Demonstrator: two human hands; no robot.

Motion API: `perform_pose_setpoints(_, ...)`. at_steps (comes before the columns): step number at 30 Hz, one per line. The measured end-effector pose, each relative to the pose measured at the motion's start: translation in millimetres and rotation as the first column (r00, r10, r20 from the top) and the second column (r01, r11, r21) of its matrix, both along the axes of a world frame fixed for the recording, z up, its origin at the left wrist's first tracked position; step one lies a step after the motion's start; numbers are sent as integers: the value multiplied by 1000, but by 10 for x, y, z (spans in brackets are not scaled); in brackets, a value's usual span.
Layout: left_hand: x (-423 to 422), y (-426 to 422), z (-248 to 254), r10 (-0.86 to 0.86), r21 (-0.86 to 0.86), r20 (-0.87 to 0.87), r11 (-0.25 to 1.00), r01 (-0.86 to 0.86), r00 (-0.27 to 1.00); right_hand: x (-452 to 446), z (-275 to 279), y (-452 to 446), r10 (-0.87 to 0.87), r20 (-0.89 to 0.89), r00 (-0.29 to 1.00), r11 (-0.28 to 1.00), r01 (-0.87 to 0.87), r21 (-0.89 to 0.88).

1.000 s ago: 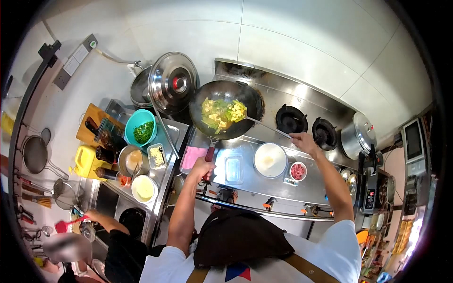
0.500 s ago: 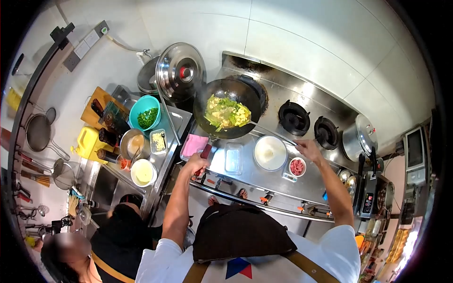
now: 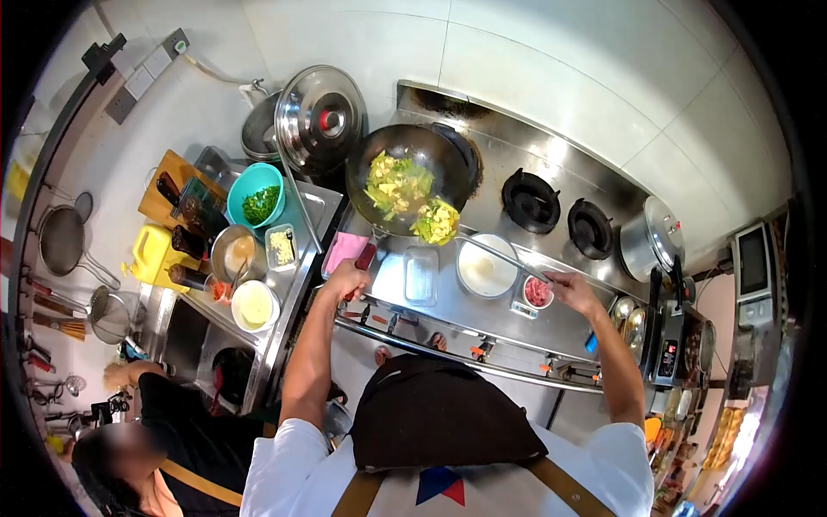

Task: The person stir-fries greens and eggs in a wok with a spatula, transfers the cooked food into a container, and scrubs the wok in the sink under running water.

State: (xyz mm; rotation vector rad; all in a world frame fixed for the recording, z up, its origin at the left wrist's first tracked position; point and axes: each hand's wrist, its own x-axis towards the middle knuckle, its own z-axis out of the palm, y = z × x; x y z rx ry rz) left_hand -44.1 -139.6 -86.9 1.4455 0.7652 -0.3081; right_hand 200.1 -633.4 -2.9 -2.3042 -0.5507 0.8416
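My left hand (image 3: 349, 280) is closed around the red handle (image 3: 366, 256) of a dark wok (image 3: 450, 159) on the stove. Yellow-green vegetables with pale pieces, perhaps egg, (image 3: 388, 181) lie in the wok. My right hand (image 3: 573, 291) grips the end of a long metal ladle (image 3: 495, 251). Its bowl, hidden under a heaped portion of the same food (image 3: 437, 221), is at the wok's near right edge. Below the ladle's shaft stand a white bowl (image 3: 481, 280) and a small bowl of raw red meat (image 3: 538, 295).
A clear plastic container (image 3: 421, 286) and a pink cloth (image 3: 347, 246) lie before the wok. Left are a teal bowl of chopped greens (image 3: 256, 195), a leaning steel lid (image 3: 310, 108) and a white bowl (image 3: 256, 306). Bare burners (image 3: 530, 201) are right. A co-worker (image 3: 185, 431) stands at the sink.
The ladle has gathered a heap of food and moved toward the wok's near edge. My right hand has come lower. The co-worker's arm now reaches out at the left.
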Motion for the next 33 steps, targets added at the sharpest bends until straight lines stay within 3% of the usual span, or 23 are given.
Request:
perform_pose_setpoints(1, 14, 18, -22, 11, -12, -4, 1000, -11, 1000, -76, 7, -41, -11, 2, 1000, 1000, 11, -21)
perform_pose_setpoints(2, 30, 17, 15, 8, 4, -7, 1000, -8, 1000, -106, -89, -115, -15, -53, 998, 997, 20, 80)
perform_pose_setpoints(9, 92, 36, 30, 12, 44, 15, 999, -12, 1000, -369, -151, -237, 86, -94, 992, 996, -84, 24)
perform_pose_setpoints(14, 77, -59, 115, 24, 46, -28, 999, -23, 999, -405, -30, 182, 302, 153, 941, 922, -247, -300)
perform_pose_setpoints(17, 84, -56, -10, 36, 11, -17, 999, -36, 999, -313, 61, 462, 456, 302, 837, 847, -304, -436)
perform_pose_setpoints(19, 83, -71, -58, 39, 11, -18, 999, -39, 999, -366, 368, 920, 608, 308, 732, 716, -338, -611)
perform_pose_setpoints(25, 111, -114, -182, 66, 11, 14, 998, -66, 998, -758, 1072, 2031, 829, 250, 500, 461, -359, -811)
perform_pose_setpoints(28, 108, -138, -195, 70, 2, 20, 998, -70, 997, -945, 1277, 2327, 860, 259, 439, 442, -390, -808)
perform_pose_setpoints(33, 95, -175, -186, 63, -1, -10, 998, -63, 998, -1030, 1462, 2278, 849, 253, 464, 436, -345, -831)
